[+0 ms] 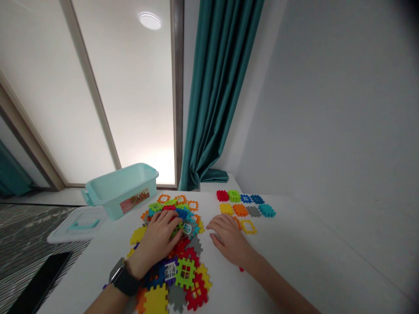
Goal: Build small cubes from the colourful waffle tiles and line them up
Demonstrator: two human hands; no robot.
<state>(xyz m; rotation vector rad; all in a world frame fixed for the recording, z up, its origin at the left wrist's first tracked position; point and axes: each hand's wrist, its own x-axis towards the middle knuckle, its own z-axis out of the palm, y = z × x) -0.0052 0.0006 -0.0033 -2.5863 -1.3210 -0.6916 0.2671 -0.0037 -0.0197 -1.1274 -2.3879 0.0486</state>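
Observation:
My left hand [159,233], with a dark watch on its wrist, rests on a heap of colourful interlocking plastic tiles, its fingers spread over the pieces. A green window tile [185,273] and a yellow tile [156,300] lie at the heap's near end. To the right, my right hand [227,237] is over the white table, fingers bent and pointing left; what lies under its palm is hidden. Beyond it are sorted tiles in rows: red [222,196], light green [234,196], blue, yellow, orange [240,210], grey and turquoise [267,210]. A yellow frame tile [244,223] sits nearest.
A mint plastic bin [122,185] stands at the back left of the white table [291,257]. Its clear lid [77,224] lies beside it, and a black phone-like slab [46,283] is at the lower left. A teal curtain [218,87] hangs behind, beside a grey wall.

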